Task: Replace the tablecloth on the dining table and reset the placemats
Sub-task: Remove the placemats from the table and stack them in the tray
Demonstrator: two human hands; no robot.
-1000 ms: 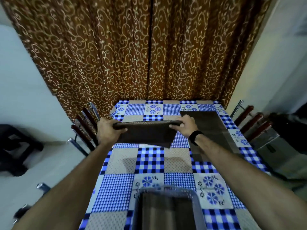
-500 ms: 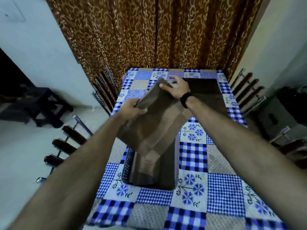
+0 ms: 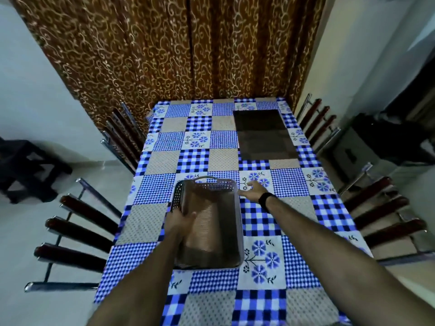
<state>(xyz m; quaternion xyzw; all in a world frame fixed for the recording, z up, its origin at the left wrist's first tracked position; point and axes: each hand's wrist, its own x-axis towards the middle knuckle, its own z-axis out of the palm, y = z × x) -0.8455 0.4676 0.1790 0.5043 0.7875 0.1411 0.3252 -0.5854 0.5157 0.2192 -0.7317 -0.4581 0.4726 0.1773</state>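
A: Near?
B: Left hand [image 3: 180, 223] lies flat-fingered on brown placemats [image 3: 211, 229] in the basket [image 3: 239, 231], mid-surface.
A: Right hand [image 3: 253, 192]?
B: Loose grip, holding nothing, beside the basket's far-right corner.
A: Far?
B: One placemat [image 3: 264, 135] near the tablecloth [image 3: 162, 161] right edge.

Both forearms stretched forward, left hand [image 3: 182, 222] blurred with thumb raised, right hand [image 3: 253, 192] with fingers spread

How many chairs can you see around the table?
4: two on the left, far and near; two on the right, far and near. More may be hidden.
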